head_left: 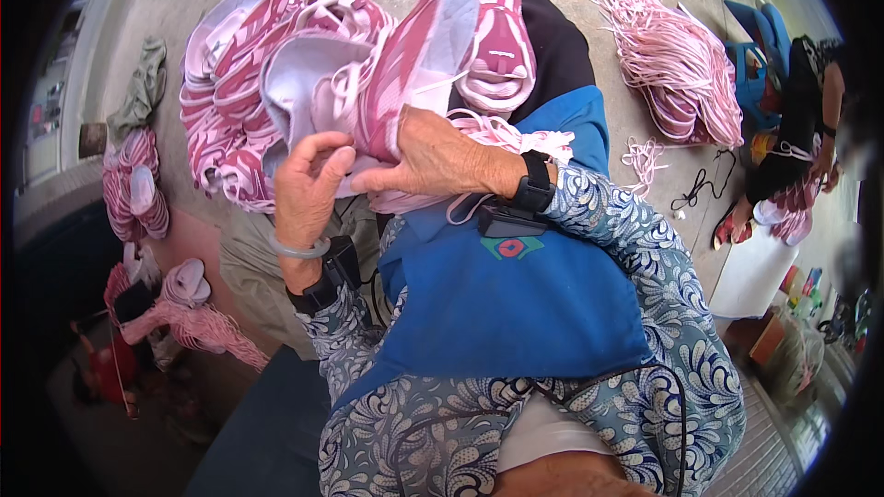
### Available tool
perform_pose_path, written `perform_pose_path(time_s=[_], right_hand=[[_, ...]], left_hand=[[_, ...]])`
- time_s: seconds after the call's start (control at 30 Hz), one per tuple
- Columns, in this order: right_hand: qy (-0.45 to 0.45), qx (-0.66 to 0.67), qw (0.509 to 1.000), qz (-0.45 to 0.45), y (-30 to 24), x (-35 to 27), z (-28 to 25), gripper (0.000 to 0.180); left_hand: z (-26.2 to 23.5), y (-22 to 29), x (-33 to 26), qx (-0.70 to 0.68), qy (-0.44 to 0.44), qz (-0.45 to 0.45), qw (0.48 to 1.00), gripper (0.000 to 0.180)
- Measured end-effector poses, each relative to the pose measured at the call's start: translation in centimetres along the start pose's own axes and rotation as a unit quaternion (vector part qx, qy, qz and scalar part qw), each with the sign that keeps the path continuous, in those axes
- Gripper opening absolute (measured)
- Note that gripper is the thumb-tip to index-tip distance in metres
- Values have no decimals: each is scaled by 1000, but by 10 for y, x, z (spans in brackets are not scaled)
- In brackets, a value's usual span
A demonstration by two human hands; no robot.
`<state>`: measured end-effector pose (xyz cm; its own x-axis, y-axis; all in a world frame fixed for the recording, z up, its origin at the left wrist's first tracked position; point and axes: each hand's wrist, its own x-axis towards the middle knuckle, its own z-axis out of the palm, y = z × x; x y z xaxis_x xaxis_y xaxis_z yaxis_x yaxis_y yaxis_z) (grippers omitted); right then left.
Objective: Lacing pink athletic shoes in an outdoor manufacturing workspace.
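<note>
In front of my chest I hold a pink and white shoe upper [416, 55], its pale grey lining turned toward the right. My right hand [442, 158] is wrapped round its lower end, with the thumb pointing left and most fingers hidden behind. My left hand [313, 179] is closed, thumb and forefinger pinching at the lower edge of the pink and white work. Just behind the fingers, a second upper [299, 83] shows its white lining and a loose white lace. Pink and white laces [516, 135] lie across my lap beside the right wrist.
Stacked pink uppers [244, 64] rise at the left. Another upper [499, 51] rests by my dark-trousered leg. A large lace bundle [668, 60] lies on the concrete floor at right, near a person's arm [831, 101]. More uppers [136, 184] and hanging laces [207, 324] are far left.
</note>
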<state>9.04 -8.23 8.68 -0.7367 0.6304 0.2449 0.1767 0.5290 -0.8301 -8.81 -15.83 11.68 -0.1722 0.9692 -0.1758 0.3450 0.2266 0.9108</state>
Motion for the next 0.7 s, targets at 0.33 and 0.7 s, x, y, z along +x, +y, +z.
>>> perform_pose_path(time_s=[0.33,0.7], right_hand=[[-101,-58,986,-117,-8,-16,-5,27],[-215,-104,970,-33,-8,26,7,21]], left_hand=[[14,-53,9,-140,170,107,970,50],[57,-35,28,56,264,192,944,81]])
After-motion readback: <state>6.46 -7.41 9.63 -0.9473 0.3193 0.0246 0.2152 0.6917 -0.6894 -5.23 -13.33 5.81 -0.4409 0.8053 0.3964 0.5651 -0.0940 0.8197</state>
